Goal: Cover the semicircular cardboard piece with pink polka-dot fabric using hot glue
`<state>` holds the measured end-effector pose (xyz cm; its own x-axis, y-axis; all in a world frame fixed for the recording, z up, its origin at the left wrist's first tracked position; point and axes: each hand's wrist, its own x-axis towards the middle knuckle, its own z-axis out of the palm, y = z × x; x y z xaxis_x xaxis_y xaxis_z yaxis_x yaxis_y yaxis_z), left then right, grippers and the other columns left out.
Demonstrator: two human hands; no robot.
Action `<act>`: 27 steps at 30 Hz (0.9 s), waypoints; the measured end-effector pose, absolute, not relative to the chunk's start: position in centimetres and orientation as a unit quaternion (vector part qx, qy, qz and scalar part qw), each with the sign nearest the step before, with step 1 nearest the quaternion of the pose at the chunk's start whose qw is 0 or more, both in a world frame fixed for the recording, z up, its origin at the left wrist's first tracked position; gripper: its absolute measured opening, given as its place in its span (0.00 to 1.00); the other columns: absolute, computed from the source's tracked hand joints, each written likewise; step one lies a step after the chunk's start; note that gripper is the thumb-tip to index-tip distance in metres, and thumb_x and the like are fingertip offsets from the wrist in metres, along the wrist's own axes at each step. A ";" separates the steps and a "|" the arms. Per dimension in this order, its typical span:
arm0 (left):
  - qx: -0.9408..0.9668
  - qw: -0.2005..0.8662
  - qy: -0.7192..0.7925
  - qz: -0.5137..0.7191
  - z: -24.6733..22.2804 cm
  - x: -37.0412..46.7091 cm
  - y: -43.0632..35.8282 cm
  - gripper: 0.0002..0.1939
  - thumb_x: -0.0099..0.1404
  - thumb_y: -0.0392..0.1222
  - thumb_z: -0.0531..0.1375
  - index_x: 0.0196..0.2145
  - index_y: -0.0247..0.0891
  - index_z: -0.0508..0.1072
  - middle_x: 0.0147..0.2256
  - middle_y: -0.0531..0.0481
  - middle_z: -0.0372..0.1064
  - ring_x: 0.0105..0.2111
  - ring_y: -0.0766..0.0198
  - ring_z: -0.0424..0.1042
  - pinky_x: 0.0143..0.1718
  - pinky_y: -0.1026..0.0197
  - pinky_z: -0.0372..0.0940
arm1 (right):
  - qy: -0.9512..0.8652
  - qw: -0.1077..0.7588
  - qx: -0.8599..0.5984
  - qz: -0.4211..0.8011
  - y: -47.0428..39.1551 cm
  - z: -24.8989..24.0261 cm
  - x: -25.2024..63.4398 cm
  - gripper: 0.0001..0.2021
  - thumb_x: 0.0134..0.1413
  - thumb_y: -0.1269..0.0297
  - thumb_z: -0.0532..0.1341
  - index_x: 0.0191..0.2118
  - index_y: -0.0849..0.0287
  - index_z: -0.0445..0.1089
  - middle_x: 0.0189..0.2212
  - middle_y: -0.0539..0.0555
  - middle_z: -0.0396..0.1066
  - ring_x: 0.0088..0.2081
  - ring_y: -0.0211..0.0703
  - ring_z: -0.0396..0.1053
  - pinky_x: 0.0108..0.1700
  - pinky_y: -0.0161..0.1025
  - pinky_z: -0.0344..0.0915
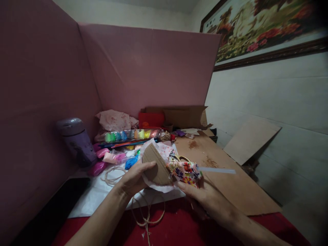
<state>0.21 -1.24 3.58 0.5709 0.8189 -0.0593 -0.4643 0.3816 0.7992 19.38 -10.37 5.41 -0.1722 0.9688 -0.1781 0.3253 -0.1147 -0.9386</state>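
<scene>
A rounded cardboard piece was held up at the middle of the view, above the near part of a work table. The likeliest trouble was its pale cloth slipping out of line: it stuck out loosely past the card's edges, and only the left hand appeared to steady it, so a relaxed thumb could have let the layers slide. The corrugated card might also have creased if pressed hard near its edge.

The card was plain brown, faintly ribbed, with one curved side and one straighter side; the cloth behind it was whitish, with pink dots toward the far side. The left hand was clamped on both, thumb across the face, fingers underneath. The right hand was closed around a bright floral piece just beside the card; in the dim light, with most of those fingers hidden, its exact form was hard to make out.

Gold-handled scissors showed just beyond the floral piece, where a careless push might have knocked them. Loops of twine lay below the hands, on a white sheet and red cover, where a wrist could have snagged them. Farther out were a clear strip, colourful packets and a purple tumbler.
</scene>
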 end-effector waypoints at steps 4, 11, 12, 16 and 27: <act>0.374 0.800 0.234 0.407 3.7 0.2 -1.3 0.27 0.56 0.32 0.59 0.54 0.31 0.61 0.39 0.36 0.74 0.37 0.49 0.73 0.41 0.44 0.66 | -0.581 0.306 -0.560 0.506 -11.1 5.7 19.7 0.25 0.57 0.51 0.49 0.13 0.58 0.54 0.08 0.45 0.51 0.13 0.31 0.51 0.17 0.31 0.46; 0.352 0.798 0.263 0.412 4.0 0.2 -1.3 0.25 0.56 0.31 0.59 0.53 0.30 0.63 0.37 0.38 0.75 0.36 0.51 0.74 0.41 0.46 0.67 | -0.576 0.309 -0.555 0.515 -11.8 5.2 20.4 0.25 0.56 0.48 0.49 0.15 0.59 0.54 0.08 0.45 0.51 0.13 0.31 0.50 0.17 0.32 0.45; 0.352 0.797 0.262 0.414 3.9 0.2 -1.2 0.25 0.56 0.31 0.59 0.53 0.30 0.62 0.37 0.38 0.75 0.36 0.51 0.74 0.41 0.46 0.67 | -0.577 0.310 -0.553 0.515 -11.8 5.2 20.4 0.26 0.56 0.48 0.48 0.14 0.59 0.54 0.08 0.45 0.51 0.13 0.31 0.50 0.17 0.32 0.46; 0.353 0.799 0.253 0.416 3.6 0.1 -1.0 0.25 0.57 0.31 0.58 0.53 0.30 0.62 0.37 0.37 0.74 0.37 0.50 0.74 0.41 0.46 0.67 | -0.568 0.317 -0.561 0.512 -11.9 5.3 20.5 0.26 0.55 0.46 0.49 0.15 0.59 0.56 0.08 0.45 0.52 0.13 0.31 0.50 0.17 0.32 0.45; 0.362 0.805 0.239 0.404 3.6 0.1 -1.1 0.23 0.56 0.33 0.59 0.50 0.29 0.65 0.38 0.36 0.74 0.38 0.50 0.74 0.42 0.47 0.67 | -0.590 0.315 -0.550 0.500 -11.4 5.5 20.0 0.29 0.55 0.44 0.48 0.11 0.59 0.53 0.08 0.46 0.52 0.14 0.30 0.51 0.19 0.33 0.47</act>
<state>0.07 -1.13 3.63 0.5587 0.8243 -0.0913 -0.4780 0.4100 0.7768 20.01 -11.36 5.47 -0.1959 0.9642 -0.1787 0.3347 -0.1056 -0.9364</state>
